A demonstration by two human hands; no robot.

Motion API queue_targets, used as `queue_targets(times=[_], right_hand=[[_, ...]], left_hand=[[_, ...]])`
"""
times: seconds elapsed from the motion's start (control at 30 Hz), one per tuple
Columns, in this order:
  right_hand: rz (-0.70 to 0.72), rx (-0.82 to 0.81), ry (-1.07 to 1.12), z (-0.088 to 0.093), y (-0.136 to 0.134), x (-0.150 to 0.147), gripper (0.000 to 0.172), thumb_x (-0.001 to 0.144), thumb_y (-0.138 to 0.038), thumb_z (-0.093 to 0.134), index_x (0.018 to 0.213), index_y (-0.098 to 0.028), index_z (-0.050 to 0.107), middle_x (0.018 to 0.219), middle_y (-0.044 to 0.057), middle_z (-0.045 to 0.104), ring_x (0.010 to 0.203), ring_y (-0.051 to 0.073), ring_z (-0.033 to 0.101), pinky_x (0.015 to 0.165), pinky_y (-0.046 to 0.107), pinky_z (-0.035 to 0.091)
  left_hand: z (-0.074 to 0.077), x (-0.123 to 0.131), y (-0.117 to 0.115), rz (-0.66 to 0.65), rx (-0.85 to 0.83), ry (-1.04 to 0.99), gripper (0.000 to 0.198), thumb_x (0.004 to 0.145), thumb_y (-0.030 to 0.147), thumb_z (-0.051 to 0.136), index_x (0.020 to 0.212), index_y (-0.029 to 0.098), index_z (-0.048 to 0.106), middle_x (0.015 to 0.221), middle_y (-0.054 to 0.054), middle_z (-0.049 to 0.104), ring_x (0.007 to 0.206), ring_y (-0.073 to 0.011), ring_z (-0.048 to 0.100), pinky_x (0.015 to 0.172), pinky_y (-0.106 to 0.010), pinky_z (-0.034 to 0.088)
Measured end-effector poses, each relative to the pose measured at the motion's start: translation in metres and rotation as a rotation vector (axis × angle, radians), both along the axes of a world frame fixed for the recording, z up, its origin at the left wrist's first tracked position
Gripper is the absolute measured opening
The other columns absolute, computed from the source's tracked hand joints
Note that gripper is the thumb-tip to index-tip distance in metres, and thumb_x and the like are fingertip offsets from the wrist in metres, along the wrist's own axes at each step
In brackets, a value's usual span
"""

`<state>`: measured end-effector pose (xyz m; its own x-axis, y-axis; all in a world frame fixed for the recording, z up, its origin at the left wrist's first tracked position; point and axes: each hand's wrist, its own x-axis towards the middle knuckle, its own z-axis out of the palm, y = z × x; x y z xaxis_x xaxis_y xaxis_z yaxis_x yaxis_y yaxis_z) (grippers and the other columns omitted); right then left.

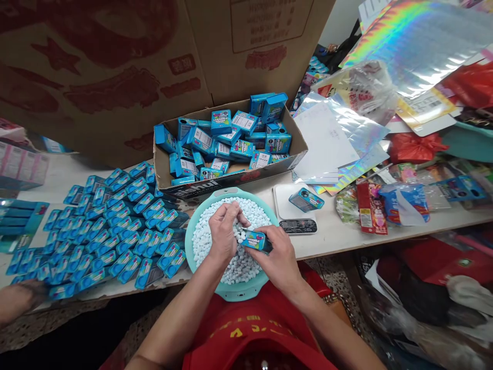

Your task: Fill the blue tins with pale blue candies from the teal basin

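Observation:
Over a turquoise basin (pixel 189 239) filled with small white candies (pixel 234 272), both of my hands work close together. My right hand (pixel 281 254) grips a small blue candy box (pixel 254 240), tilted with one end toward the left. My left hand (pixel 224 231) is closed, its curled fingers at that end of the box. White candies show between the left fingers and the box. Whether the box's end flap is open is hard to make out. Just right of the basin, another blue box (pixel 306 199) lies on a white digital scale (pixel 283 205).
Many blue boxes (pixel 115 226) stand in rows on the left, where another person's hand (pixel 23 300) touches the nearest ones. An open carton (pixel 231 180) full of blue boxes sits behind the basin, before a large cardboard box (pixel 115 67). Candy packets (pixel 404 203) and shiny sheets (pixel 358 128) lie right.

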<state>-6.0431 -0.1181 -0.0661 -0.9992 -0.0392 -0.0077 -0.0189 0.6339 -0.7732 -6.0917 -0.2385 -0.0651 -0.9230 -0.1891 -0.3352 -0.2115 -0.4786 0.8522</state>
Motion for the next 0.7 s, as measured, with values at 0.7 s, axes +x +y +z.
queue_targets(times=[0.7], right_hand=[[0.013, -0.009, 0.099, -0.0015, 0.0081, 0.0024, 0.026, 0.074, -0.025, 0.074, 0.095, -0.023, 0.059, 0.088, 0.001, 0.065, 0.085, 0.023, 0.058, 0.075, 0.036, 0.044]], left_hand=[[0.0037, 0.0063, 0.0080, -0.065, -0.019, 0.033, 0.023, 0.079, 0.037, 0.065, 0.074, 0.016, 0.055, 0.051, 0.005, 0.048, 0.036, -0.0049, 0.034, 0.037, -0.017, 0.025]])
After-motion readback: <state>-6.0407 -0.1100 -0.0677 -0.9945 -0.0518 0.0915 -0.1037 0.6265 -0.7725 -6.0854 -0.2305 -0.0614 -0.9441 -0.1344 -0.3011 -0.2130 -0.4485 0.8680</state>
